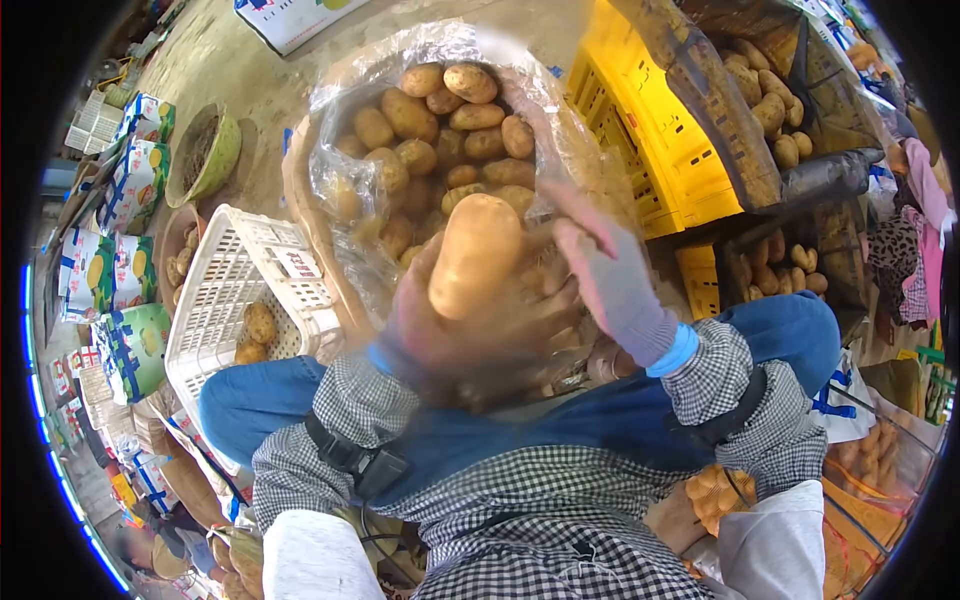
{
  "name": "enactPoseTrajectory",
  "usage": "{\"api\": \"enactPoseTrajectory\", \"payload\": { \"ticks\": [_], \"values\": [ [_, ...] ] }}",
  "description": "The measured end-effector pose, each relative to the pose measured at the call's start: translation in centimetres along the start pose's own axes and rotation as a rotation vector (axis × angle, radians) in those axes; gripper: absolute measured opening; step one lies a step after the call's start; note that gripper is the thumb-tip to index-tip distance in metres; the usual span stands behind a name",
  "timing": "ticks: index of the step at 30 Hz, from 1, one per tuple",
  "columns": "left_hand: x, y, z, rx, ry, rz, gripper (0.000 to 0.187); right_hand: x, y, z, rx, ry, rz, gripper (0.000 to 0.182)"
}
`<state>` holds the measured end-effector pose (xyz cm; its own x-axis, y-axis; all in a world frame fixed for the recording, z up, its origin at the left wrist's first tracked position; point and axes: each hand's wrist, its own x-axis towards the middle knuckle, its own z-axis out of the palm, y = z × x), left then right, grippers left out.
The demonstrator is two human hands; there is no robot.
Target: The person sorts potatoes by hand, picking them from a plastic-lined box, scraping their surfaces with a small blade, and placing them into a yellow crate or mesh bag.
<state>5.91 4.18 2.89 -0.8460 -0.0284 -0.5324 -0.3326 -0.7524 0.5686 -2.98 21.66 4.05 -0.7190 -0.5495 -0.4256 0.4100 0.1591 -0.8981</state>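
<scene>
A large, smooth tan potato (476, 258) is held up in my left hand (412, 305), whose gloved fingers wrap its lower left side and are partly blurred. My right hand (608, 272), in a pale grey-purple glove, is just right of that potato. Its fingers are stretched and apart, smeared by motion, with nothing seen in them. Beneath both hands stands a plastic-lined sack or box (345, 95) holding many potatoes (410, 115), some with brown marks.
A white plastic basket (255, 235) with a few potatoes stands on the left. Yellow crates (650, 130) with dark liners hold potatoes on the right. Further left are a green tub (222, 155) and printed cartons (140, 340). Another person (925, 190) is at the far right.
</scene>
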Motion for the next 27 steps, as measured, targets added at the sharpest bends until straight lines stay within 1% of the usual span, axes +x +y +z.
{"api": "enactPoseTrajectory", "payload": {
  "ticks": [1,3,6,7,10,11,12,13,14,15,16,17,18,19,20,21,23,24,25,26,27],
  "values": [
    [-0.3,0.3,1.1,-0.032,-0.08,0.021,0.04,0.6,1.5,0.6,0.051,-0.024,-0.065,0.051],
    [-0.9,0.6,2.7,-0.093,-0.235,0.059,0.043,1.1,2.9,0.7,0.137,-0.095,-0.095,0.05],
    [0.6,-1.0,-1.7,0.102,-0.217,0.119,0.051,1.0,2.3,0.6,0.226,-0.207,-0.007,0.045],
    [0.9,-1.1,-1.9,0.129,-0.117,0.112,0.046,1.2,2.1,0.3,0.241,-0.231,0.009,0.044],
    [3.0,-1.0,-4.5,0.214,0.083,0.279,0.038,1.3,1.1,-0.4,0.242,-0.301,-0.011,0.047],
    [3.5,0.4,-5.6,0.1,0.071,0.194,0.028,1.2,0.8,-0.7,0.236,-0.315,-0.031,0.049],
    [3.5,1.5,-7.0,0.662,0.026,0.438,0.035,1.3,0.9,-0.9,0.289,-0.313,-0.068,0.048],
    [4.2,1.9,-9.8,1.45,-0.047,0.702,0.045,1.6,1.2,-1.3,0.335,-0.292,-0.12,0.047],
    [5.1,2.4,-12.6,2.139,0.092,1.154,0.054,1.1,0.4,-2.3,0.371,-0.244,-0.19,0.047],
    [6.5,2.0,-14.8,2.153,-0.021,1.101,0.058,-1.2,-1.5,-2.7,0.303,-0.12,-0.271,0.048],
    [6.6,1.9,-14.2,1.969,0.046,0.707,0.053,-2.9,-3.3,-3.5,0.318,-0.02,-0.338,0.048],
    [5.6,2.1,-12.7,2.246,-0.077,0.786,0.045,-4.5,-5.1,-4.3,0.324,0.081,-0.404,0.049],
    [7.7,1.7,-16.3,2.503,-0.196,1.09,0.038,-6.0,-6.4,-6.4,0.427,0.117,-0.45,0.049],
    [8.3,2.4,-15.1,2.317,-0.349,0.563,0.036,-8.7,-8.2,-8.9,0.375,0.266,-0.546,0.05],
    [13.2,1.7,-22.6,2.241,-0.361,0.65,0.036,-11.6,-9.7,-11.2,0.328,0.389,-0.622,0.051],
    [11.5,2.4,-17.4,1.764,-0.031,0.262,0.034,-14.2,-10.6,-13.9,0.296,0.543,-0.836,0.044],
    [11.2,3.9,-17.0,2.6,-0.671,0.918,0.023,-20.4,-12.5,-21.4,0.249,0.81,-0.966,0.034],
    [10.9,4.8,-15.9,2.531,-0.492,0.738,0.034,-25.0,-14.4,-22.8,0.265,0.914,-1.01,0.036],
    [10.4,5.3,-14.6,2.438,-0.32,0.558,0.048,-28.7,-16.8,-23.4,0.268,1.082,-1.119,0.038],
    [10.1,5.4,-14.0,2.33,-0.157,0.377,0.062,-34.1,-16.6,-28.9,-0.037,1.077,-1.129,0.038],
    [11.0,6.2,-15.6,2.331,-0.263,0.565,0.061,-39.3,-16.5,-34.1,-0.345,1.078,-1.157,0.039]
  ]
}}
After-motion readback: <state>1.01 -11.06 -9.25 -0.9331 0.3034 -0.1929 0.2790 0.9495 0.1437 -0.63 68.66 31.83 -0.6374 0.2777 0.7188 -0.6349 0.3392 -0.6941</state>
